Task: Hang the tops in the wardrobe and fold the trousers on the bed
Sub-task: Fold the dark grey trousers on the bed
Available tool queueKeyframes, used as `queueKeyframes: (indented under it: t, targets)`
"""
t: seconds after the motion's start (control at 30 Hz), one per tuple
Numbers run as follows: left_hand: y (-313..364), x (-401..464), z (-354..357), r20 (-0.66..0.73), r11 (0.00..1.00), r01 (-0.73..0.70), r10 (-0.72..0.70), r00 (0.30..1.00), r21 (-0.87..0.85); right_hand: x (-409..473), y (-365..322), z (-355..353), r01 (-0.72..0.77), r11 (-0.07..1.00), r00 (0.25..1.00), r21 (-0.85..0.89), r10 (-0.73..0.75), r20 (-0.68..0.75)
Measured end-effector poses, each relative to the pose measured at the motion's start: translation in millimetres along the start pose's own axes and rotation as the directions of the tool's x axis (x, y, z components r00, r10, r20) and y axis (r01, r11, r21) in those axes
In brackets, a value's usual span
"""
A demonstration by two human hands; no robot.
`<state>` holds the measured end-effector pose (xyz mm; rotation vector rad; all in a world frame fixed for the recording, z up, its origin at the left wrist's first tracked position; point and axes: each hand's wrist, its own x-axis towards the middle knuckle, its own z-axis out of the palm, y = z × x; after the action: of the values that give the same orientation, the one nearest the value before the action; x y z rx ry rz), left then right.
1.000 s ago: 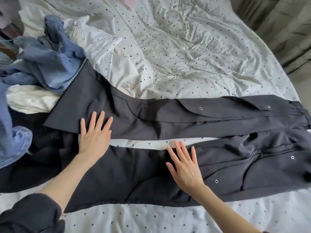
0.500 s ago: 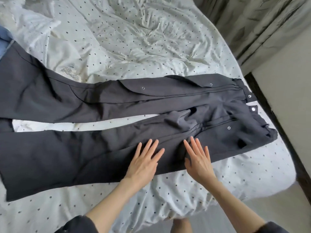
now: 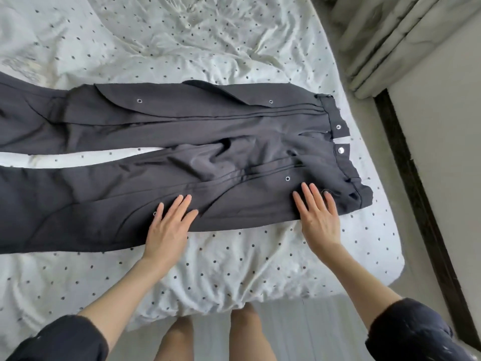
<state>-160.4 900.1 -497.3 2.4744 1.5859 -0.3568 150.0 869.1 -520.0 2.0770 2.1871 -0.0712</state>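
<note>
Bed [image 3: 234,269] covered by a white sheet with small dark dots, heavily creased toward the top of view; its near right corner is rounded. Right of the bed: pale floor [image 3: 442,178], a dark strip [image 3: 416,191] running along it, and pale pleated curtains [image 3: 390,35] at top right. The person's bare legs show at the bed's near edge.

Dark grey trousers [image 3: 182,126] lie flat across the bed, waistband [image 3: 341,142] to the right near the bed's corner, both legs running off the left edge of view with a wedge of sheet between them.

Change since 0.5 s ago — both hands have shifted right along the near leg. The right hand, then beside the left at mid-thigh, is now by the waistband; the gap between the hands has widened. View has also swung right: more floor, less of the trouser legs.

Left hand [image 3: 169,227]: flat, fingers straight and slightly spread, fingertips on the near leg's lower edge. Right hand [image 3: 320,217]: flat, fingers straight, pressing the hip area just short of the waistband. Neither grips anything.

Fabric — matte, smooth woven cloth, bunched at the crotch. Raised parallel seams run lengthwise along each leg. Small metal eyelets [image 3: 139,101] dot the panels; a round metal snap [image 3: 340,150] sits on the waistband. Dark sleeves are pushed up both forearms.
</note>
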Motion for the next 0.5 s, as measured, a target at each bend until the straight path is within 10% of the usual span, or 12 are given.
queueKeyframes:
  t: [0.2, 0.5]
  targets:
    - [-43.4, 23.4, -64.5, -0.125, 0.877, 0.345, -0.405, 0.906, -0.335, 52.9, 21.2, -55.1, -0.106, 0.979, 0.977, 0.171, 0.135, -0.167]
    - [-96.7, 189.7, -145.5, -0.403, 0.937, 0.245, -0.33, 0.853, -0.248, 237.0, 57.4, -112.3, -0.238, 0.971, 0.97, -0.018, 0.237, -0.056]
